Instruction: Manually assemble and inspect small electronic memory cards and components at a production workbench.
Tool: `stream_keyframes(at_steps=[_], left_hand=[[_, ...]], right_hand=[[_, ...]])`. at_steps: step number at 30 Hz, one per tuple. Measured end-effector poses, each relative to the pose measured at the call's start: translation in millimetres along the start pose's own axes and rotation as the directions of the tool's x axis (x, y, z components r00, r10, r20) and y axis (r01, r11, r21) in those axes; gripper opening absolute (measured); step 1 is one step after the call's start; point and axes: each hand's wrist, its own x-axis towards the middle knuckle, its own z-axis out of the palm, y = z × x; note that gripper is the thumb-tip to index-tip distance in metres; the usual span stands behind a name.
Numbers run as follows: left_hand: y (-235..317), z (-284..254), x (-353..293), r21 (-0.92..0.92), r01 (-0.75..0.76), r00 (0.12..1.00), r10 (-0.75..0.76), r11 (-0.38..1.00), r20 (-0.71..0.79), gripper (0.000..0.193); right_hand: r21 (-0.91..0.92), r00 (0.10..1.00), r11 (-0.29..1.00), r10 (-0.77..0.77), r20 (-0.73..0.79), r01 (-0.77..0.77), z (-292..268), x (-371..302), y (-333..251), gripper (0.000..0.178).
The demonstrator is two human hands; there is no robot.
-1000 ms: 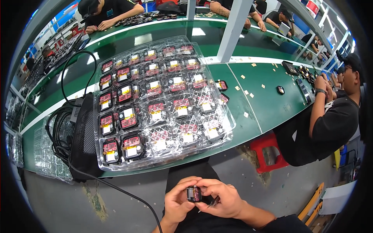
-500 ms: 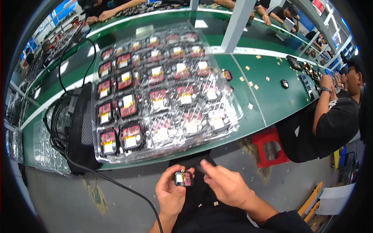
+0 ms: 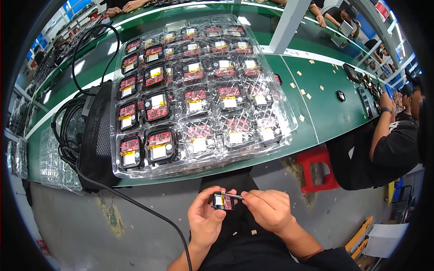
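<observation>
My left hand [image 3: 205, 219] holds a small black module with a red circuit board [image 3: 223, 201] over my lap, below the table edge. My right hand [image 3: 266, 210] pinches a thin strip or tweezer-like piece [image 3: 235, 195] at the module's right side. Just above, on the green table [image 3: 325, 104], lies a stack of clear plastic trays [image 3: 199, 97] with several pockets, most holding the same red-board modules. The pockets on the tray's left hold modules in black housings.
A black mesh pouch [image 3: 97, 135] and coiled black cables [image 3: 68, 126] lie left of the trays; one cable runs down past my left arm. A person in black [image 3: 384, 144] sits at right, above a red stool [image 3: 318, 169]. Small tan bits dot the table's right part.
Both hands stayed at my lap on the module. Half a second ago the right hand was apart from it; now its fingers are back at the module's right side. The camera has tilted nearer the trays.
</observation>
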Motion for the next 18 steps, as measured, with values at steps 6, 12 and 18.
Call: stream_keyframes(at_steps=[6, 12, 18], left_hand=[[-3.5, -2.6, 0.4, 0.030, -0.014, 1.000, 0.013, 0.999, 0.017, 0.057], [-0.3, -1.8, -1.5, -0.030, -0.014, 0.999, 0.012, 0.999, -0.053, 0.055], [-3.1, -2.1, -5.0, 0.042, -0.012, 0.999, 0.013, 0.999, -0.033, 0.057]], right_hand=[[0.033, 0.999, 0.999, 0.012, -0.040, -0.011, 5.1, -0.5, -0.1, 0.020], [-0.009, 0.999, 1.000, 0.010, -0.039, -0.010, 4.0, -2.8, -1.2, 0.022], [-0.061, 0.996, 0.995, -0.077, -0.037, 0.074, 7.3, -2.9, -1.9, 0.023]])
